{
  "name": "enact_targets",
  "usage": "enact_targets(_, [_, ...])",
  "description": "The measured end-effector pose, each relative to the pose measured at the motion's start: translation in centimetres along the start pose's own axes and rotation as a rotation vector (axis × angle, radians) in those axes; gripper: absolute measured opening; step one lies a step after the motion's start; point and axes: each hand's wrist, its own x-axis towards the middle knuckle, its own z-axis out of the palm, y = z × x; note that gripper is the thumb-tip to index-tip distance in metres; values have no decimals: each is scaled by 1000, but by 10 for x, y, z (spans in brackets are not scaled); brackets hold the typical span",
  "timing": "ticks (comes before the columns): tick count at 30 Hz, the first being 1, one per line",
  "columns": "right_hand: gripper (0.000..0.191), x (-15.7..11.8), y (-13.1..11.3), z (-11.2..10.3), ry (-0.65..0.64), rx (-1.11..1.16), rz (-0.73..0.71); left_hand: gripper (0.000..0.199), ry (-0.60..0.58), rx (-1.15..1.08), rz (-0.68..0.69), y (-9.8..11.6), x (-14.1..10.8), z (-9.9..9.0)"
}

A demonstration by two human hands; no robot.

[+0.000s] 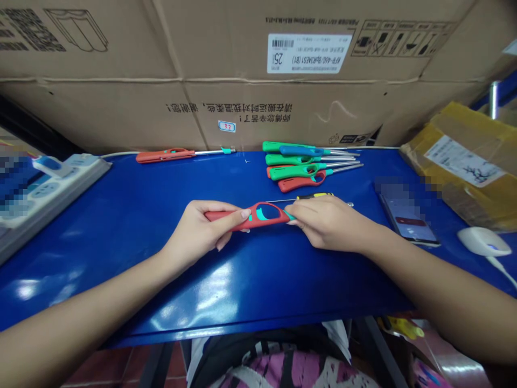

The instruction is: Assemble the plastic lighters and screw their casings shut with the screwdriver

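Note:
A red long-nosed lighter (pixel 264 214) with a teal trigger is held level above the blue table (pixel 258 291). My left hand (pixel 205 223) is closed round its handle, thumb on top. At the other end, my right hand (pixel 327 222) pinches the lighter near its teal collar; the fingers hide most of the metal tube. Just behind my right hand lies a screwdriver (pixel 315 196) with a yellow and black handle, partly covered. Farther back is a pile of green, blue and red lighters (pixel 294 171), tubes pointing right. Another red lighter (pixel 165 155) lies alone at the back left.
A big cardboard box (pixel 226 59) walls off the back. On the left sits a white power strip (pixel 48 196). To the right are a phone (pixel 406 213), a white corded device (pixel 483 241) and a yellow-taped parcel (pixel 464 161). The table's front edge (pixel 242 327) is close to me.

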Motion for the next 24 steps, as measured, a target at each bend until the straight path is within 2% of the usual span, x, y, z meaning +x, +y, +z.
enact_targets(6, [22, 0, -1, 6, 73, -41, -33, 30, -77, -104, -114, -7, 8, -4])
enact_targets(10, [22, 1, 0, 7, 14, -14, 29, 31, -73, -79, -88, -7, 11, -5])
enact_targets(13, [19, 4, -1, 1, -172, 33, 157, 29, -66, 27, -44, -8, 13, -4])
enact_targets(15, [17, 7, -2, -6, -313, 57, 228, 32, -127, 106, -15, -8, 13, -2])
enact_targets(17, [22, 10, -3, -11, -382, 96, 269, 36, -198, 148, 20, -9, 13, -1])
enact_targets(20, [32, 11, -3, -15, -371, 141, 298, 36, -281, 185, 129, -11, 12, -1])
enact_targets(24, [33, 9, -4, -11, -310, 177, 240, 32, -333, 199, 313, -18, 13, -2])
